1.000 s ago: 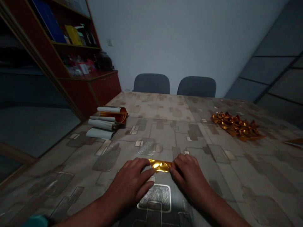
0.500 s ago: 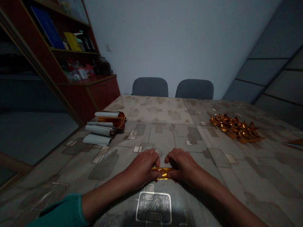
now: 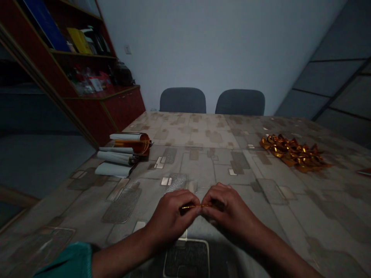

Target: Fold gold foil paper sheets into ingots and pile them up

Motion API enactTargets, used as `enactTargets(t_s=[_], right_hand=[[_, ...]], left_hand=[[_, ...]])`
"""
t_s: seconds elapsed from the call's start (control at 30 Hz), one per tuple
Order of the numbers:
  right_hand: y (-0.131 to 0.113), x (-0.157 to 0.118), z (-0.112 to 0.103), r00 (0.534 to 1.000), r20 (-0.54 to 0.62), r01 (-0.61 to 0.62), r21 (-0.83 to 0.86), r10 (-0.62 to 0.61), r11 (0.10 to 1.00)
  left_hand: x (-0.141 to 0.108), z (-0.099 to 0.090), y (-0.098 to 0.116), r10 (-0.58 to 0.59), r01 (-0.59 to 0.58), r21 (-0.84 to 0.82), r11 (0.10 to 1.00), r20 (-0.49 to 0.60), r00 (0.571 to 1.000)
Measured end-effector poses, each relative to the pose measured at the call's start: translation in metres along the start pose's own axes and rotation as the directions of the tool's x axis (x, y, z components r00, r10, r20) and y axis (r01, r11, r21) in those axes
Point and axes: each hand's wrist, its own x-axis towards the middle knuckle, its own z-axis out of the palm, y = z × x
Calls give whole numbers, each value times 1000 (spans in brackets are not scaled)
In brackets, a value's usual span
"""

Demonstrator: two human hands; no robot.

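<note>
Between my two hands is a folded piece of gold foil paper [image 3: 189,207], seen edge-on as a thin shiny line. My left hand [image 3: 174,210] pinches its left part between thumb and fingers. On the right part, my right hand [image 3: 227,206] grips in the same way, and the fingertips of both hands meet near the middle. Most of the paper is hidden by my fingers. Both hands are over the near part of the patterned tablecloth [image 3: 199,158].
Rolled or bent sheets of gold-and-white paper [image 3: 124,154] lie at the left. A cluster of folded gold foil pieces [image 3: 294,152] sits at the right, with a paper edge [image 3: 365,172] beyond it. Two grey chairs [image 3: 182,100] stand behind the table; a red-brown cabinet [image 3: 124,108] is at the left.
The gold paper has turned from showing its broad face to edge-on. My fingertips have come together over it, in a pinch. The view has shifted slightly.
</note>
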Motion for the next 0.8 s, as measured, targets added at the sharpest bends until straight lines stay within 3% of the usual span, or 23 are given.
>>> enactTargets(t_s=[0.23, 0.43, 0.57, 0.63, 0.7, 0.8], right_hand=[[-4, 2, -16, 996, 51, -87, 192, 79, 977], [10, 4, -25, 973, 118, -231, 474, 199, 850], [18, 6, -33, 964, 73, -251, 566, 256, 785], [20, 6, -35, 949, 11, -246, 651, 315, 718], [20, 6, -32, 930, 8, -241, 769, 368, 592], [13, 3, -16, 919, 145, -300, 861, 367, 412]], left_hand=[[7, -4, 3, -197, 196, -298, 934, 26, 980], [9, -5, 4, -275, 264, -430, 863, 39, 961], [10, -7, 2, -321, 281, -519, 807, 14, 947], [11, -8, -1, -335, 269, -550, 791, -21, 942], [12, -9, -3, -343, 258, -565, 783, -46, 938], [12, -9, -6, -344, 262, -573, 777, -38, 938]])
